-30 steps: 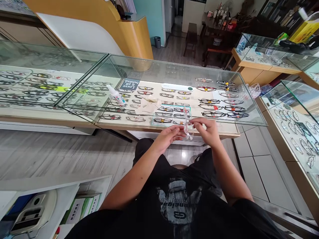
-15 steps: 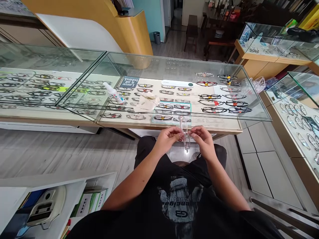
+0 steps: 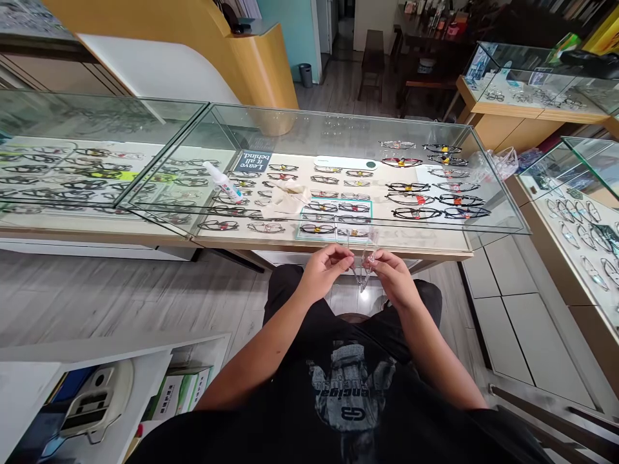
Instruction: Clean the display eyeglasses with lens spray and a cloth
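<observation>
1. We see a clear glasses frame (image 3: 362,281) held up between the two hands, in front of the near edge of the worktop; its see-through arms overlap that edge and are hard to make out.
2. Our left hand (image 3: 325,272) pinches one side of the frame between thumb and fingers; the bent fingers partly hide what they grip.
3. Our right hand (image 3: 394,274) pinches the opposite side in the same way, and we cannot tell exactly which part lies under its fingertips.
4. Beyond them is the glass-topped worktop (image 3: 232,243), with rows of spectacles (image 3: 416,213) showing under the glass. Reflections blur some of these, and small tags cover parts of others.
5. On the glass we have a crumpled pale cloth (image 3: 286,198), which hides some spectacles beneath it, and near it a white bottle (image 3: 223,183) whose label is too small to read.
6. Below, our dark shirt (image 3: 290,412) covers much of the view, its print upside down to us.
7. At lower left, a pale device (image 3: 94,403) sits partly hidden in a cabinet; at upper right, a yellow object (image 3: 604,35) is cut off.
</observation>
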Demonstrator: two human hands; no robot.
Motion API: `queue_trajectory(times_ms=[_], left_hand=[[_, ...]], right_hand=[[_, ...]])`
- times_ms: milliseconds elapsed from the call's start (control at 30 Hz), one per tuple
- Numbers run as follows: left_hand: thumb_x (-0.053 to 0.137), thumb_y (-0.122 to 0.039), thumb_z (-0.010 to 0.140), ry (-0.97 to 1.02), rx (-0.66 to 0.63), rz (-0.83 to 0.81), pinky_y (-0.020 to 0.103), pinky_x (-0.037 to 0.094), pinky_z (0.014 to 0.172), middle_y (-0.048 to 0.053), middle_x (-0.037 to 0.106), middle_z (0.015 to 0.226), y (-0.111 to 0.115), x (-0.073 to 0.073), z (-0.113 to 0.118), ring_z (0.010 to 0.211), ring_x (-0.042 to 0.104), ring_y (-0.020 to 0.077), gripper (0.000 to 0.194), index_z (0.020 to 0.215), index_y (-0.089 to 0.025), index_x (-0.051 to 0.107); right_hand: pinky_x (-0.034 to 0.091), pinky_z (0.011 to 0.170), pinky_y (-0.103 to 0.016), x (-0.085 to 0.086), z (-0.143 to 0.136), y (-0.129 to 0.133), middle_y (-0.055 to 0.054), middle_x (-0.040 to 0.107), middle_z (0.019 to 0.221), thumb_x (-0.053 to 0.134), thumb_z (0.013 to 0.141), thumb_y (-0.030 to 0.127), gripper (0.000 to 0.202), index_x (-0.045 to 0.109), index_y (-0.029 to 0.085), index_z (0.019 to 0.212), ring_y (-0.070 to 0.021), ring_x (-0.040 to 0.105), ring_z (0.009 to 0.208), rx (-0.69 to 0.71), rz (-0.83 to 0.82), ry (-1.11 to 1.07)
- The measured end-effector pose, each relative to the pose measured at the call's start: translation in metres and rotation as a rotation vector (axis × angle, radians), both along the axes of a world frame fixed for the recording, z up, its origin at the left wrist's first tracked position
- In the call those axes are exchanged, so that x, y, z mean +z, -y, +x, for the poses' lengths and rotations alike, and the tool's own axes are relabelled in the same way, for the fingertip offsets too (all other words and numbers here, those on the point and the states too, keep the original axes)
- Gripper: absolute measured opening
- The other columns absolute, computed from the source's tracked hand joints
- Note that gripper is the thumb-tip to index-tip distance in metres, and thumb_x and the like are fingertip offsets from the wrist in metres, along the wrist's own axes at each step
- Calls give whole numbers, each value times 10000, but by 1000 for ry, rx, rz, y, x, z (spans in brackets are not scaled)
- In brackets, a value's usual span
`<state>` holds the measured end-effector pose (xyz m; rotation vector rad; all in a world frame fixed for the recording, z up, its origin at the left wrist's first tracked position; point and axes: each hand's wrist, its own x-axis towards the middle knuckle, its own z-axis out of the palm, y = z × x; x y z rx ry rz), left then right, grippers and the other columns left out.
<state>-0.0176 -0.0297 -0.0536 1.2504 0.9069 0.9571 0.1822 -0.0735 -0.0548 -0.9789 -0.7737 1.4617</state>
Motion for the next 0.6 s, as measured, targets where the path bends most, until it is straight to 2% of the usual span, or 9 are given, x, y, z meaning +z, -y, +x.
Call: queue_trajectory(times_ms=[133,233,333,400,500,533,567,600], left_hand=[[865,-521,867,67,41,-110,308,618,827,42,766,940,-6,-2,-7,899,749,186,354,935,-200,733],[888,-529,836,111,49,-227,320,616,840,55,766,986,-5,-14,-8,931,754,195,394,942,-189,720],[902,-550,804,114,32,-344,304,587,770,57,749,1022,-3,-31,-6,865,725,171,459,998,-189,696],[913,-533,787,59,122,-368,264,519,675,9,693,935,-1,-39,-5,747,639,125,489,1049,-209,657],[898,-464,817,-36,383,-199,240,465,676,-44,571,852,0,-37,-8,721,532,104,438,1053,-240,605],[870,-456,852,-51,412,-108,247,483,724,-34,572,875,1,-32,-10,767,547,114,390,1048,-241,610],[833,-460,894,-59,379,-22,261,504,788,-13,601,928,1,-25,-11,838,581,130,340,1057,-242,629],[791,-474,936,-61,292,46,281,521,854,14,639,1000,2,-17,-13,922,616,152,303,1079,-242,657]], right_hand=[[526,909,-361,-1,7,-1,-13,740,886,944,791,408,235,782,251,861,-199,666,889,-138,35,-51],[536,955,-379,-3,9,-2,-18,738,924,923,818,396,220,765,255,876,-209,688,947,-241,86,-75],[541,942,-375,-5,10,-1,-10,741,916,920,822,381,207,759,264,876,-207,702,944,-259,95,-83],[543,944,-386,-5,13,0,-11,756,921,910,839,384,197,750,274,875,-217,714,952,-226,113,-26],[535,985,-421,0,20,4,-28,785,988,873,890,395,176,741,279,889,-242,718,1002,-110,185,204],[528,1005,-434,3,23,5,-37,792,1022,861,906,396,169,741,277,897,-253,718,1029,-50,212,301],[520,1027,-447,6,26,6,-46,799,1058,849,920,393,162,741,274,907,-264,720,1064,18,236,391],[510,1052,-459,9,29,7,-55,805,1093,840,932,388,153,742,272,918,-276,723,1103,85,257,465]])
